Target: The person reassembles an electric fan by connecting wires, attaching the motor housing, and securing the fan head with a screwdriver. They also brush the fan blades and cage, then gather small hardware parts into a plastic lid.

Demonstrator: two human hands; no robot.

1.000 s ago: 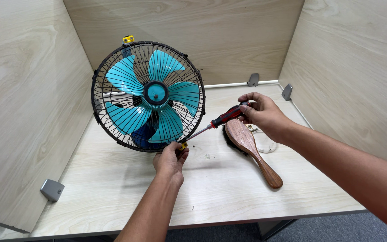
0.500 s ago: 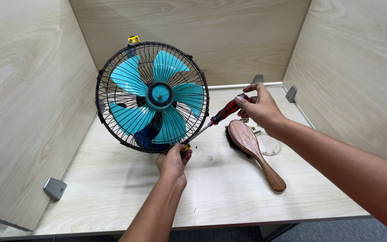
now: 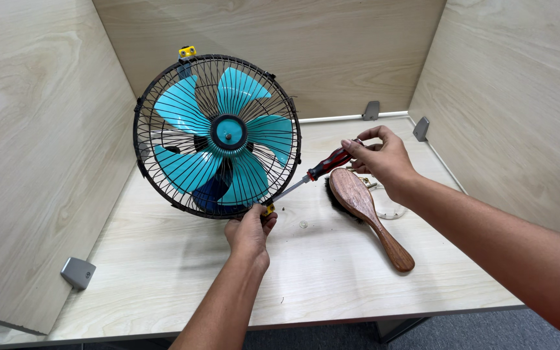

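A small fan [image 3: 217, 135] with teal blades and a black wire cage stands on the wooden table [image 3: 163, 272], facing me. My left hand [image 3: 249, 229] pinches a yellow clip [image 3: 269, 209] at the bottom rim of the cage. My right hand [image 3: 382, 157] grips a screwdriver [image 3: 319, 170] with a red and black handle, its tip pointing down-left at that clip. Another yellow clip [image 3: 187, 51] sits on the top of the cage.
A wooden hairbrush [image 3: 365, 210] lies bristles down just right of the fan, under my right hand. A clear round piece [image 3: 389, 210] and small parts lie beside it. Wooden panels wall in the table on the left, back and right, held by grey brackets [image 3: 77, 272].
The view has shifted slightly. My right hand and the screwdriver stay angled at the bottom clip, and my left hand keeps its hold on the cage rim.
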